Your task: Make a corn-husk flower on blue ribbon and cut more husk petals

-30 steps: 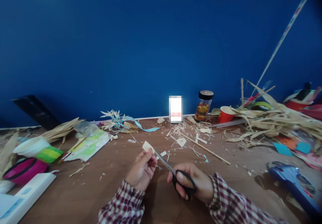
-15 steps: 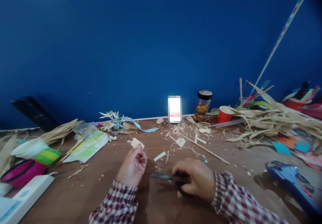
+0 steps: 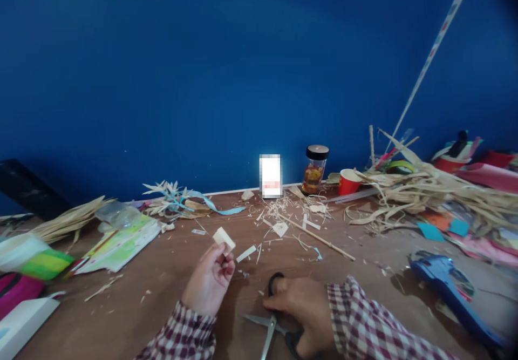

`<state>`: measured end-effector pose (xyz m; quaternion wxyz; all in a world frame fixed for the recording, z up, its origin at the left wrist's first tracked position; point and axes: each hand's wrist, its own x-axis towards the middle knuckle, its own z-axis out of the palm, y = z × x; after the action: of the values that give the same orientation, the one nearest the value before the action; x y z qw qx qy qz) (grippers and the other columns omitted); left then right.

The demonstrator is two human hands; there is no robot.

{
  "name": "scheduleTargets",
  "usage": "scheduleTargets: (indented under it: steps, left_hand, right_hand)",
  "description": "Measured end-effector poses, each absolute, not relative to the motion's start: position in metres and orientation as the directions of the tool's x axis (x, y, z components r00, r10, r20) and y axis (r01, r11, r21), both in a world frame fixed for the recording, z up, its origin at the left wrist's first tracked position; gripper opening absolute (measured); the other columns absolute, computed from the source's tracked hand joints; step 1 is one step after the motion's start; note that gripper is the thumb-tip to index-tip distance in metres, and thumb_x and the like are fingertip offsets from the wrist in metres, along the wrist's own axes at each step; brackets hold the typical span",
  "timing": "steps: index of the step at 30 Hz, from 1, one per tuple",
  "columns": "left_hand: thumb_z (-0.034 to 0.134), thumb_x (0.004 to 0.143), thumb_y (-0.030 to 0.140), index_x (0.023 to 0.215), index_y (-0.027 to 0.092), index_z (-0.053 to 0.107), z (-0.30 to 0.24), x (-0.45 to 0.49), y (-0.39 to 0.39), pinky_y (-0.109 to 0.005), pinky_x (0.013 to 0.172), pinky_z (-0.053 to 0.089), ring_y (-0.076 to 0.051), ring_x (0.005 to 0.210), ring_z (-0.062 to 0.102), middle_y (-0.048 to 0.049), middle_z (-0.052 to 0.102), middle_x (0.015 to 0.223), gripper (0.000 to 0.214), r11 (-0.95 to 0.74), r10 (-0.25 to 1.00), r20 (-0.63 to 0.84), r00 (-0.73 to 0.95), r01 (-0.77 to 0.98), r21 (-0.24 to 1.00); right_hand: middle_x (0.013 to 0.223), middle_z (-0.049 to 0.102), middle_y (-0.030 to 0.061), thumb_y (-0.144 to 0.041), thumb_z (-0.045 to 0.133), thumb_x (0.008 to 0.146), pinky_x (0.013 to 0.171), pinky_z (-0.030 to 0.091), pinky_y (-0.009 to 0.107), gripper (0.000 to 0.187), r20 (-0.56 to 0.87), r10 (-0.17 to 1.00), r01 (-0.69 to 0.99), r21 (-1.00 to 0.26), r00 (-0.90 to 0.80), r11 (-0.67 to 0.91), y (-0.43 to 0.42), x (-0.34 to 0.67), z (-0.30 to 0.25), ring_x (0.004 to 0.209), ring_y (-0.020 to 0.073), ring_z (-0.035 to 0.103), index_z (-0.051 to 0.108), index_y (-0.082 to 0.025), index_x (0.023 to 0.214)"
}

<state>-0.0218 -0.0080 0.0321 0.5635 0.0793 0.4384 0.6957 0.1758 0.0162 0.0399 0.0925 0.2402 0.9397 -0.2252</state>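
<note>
My left hand [image 3: 210,276] is raised over the table, fingers curled, with a small cream-coloured rectangular piece [image 3: 224,238] pinched between thumb and fingertips. To its right and nearer to me, my right hand [image 3: 301,308] is on a pair of black-handled scissors [image 3: 272,325]. The blades are spread apart, one pointing left and the other toward me. One handle loop shows beyond the fingers, while the hand partly covers the other. Between the hands and the wall lie a white strip [image 3: 246,253], a pale scrap [image 3: 280,229] and a thin stick [image 3: 321,238].
A black-lidded jar [image 3: 314,171], a red paper cup [image 3: 349,182] and a pixelated bright upright rectangle [image 3: 270,176] stand by the blue partition [image 3: 182,79]. Dried husk strips [image 3: 429,187] pile up at right, behind a blue glue gun [image 3: 441,279]. A tilted cup [image 3: 34,255] is at left.
The scissors have turned and spread, their blades swinging toward me, as my right hand moved lower. My left hand still holds the cream piece, now tilted differently. The view has shifted right.
</note>
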Motion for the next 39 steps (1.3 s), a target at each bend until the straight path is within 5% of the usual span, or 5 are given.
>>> scheduleTargets:
  steps: [6,10,15,23,39]
  left_hand:
    - [0.048,0.079,0.006,0.075,0.013,0.055,0.026,-0.016,-0.009,-0.013,0.045,0.047,-0.006,0.053,0.055,-0.0007,0.055,0.065,0.011,0.057,0.864,-0.378,-0.333,-0.681,0.730]
    - [0.049,0.078,0.006,0.075,0.012,0.055,0.023,-0.014,-0.009,-0.013,0.045,0.047,-0.006,0.052,0.055,-0.0016,0.057,0.068,0.010,0.059,0.864,-0.372,-0.340,-0.665,0.744]
    - [0.051,0.076,0.006,0.074,0.013,0.055,0.021,-0.009,-0.011,-0.016,0.046,0.048,-0.007,0.052,0.055,-0.0003,0.055,0.062,0.009,0.080,0.882,-0.351,-0.313,-0.636,0.767]
    - [0.051,0.076,0.005,0.077,0.012,0.056,0.019,-0.006,-0.010,-0.016,0.045,0.048,-0.008,0.050,0.055,-0.0011,0.057,0.059,0.009,0.092,0.872,-0.363,-0.330,-0.617,0.782]
    - [0.071,0.061,0.016,0.069,0.011,0.061,0.018,-0.006,-0.011,-0.014,0.043,0.046,-0.005,0.046,0.051,0.0011,0.056,0.055,0.014,0.138,0.902,-0.323,-0.285,-0.520,0.843]
  right_hand:
    - [0.070,0.060,-0.0040,-0.029,0.068,0.055,0.049,0.027,0.021,0.048,-0.291,0.553,0.624,-0.407,-0.781,0.667,0.011,0.165,0.046,0.065,0.0156,0.055,0.051,-0.023,0.099]
    - [0.067,0.058,-0.0056,-0.024,0.064,0.061,0.050,0.030,0.017,0.024,-0.172,0.433,0.452,-0.542,-0.885,0.708,0.012,0.166,0.033,0.060,0.0089,0.052,0.059,-0.020,0.084]
    - [0.077,0.060,-0.0038,-0.028,0.067,0.062,0.052,0.036,0.015,0.035,-0.148,0.336,0.347,-0.654,-0.930,0.672,0.018,0.173,0.023,0.056,0.0063,0.052,0.061,-0.019,0.095]
    - [0.068,0.060,-0.0052,-0.034,0.071,0.055,0.048,0.026,0.019,0.041,-0.175,0.470,0.488,-0.504,-0.865,0.712,0.013,0.169,0.037,0.060,0.0107,0.050,0.059,-0.023,0.092]
    - [0.065,0.056,-0.0063,-0.028,0.068,0.058,0.050,0.029,0.017,0.023,-0.129,0.388,0.388,-0.574,-0.912,0.721,0.009,0.168,0.025,0.060,0.0089,0.051,0.063,-0.021,0.079]
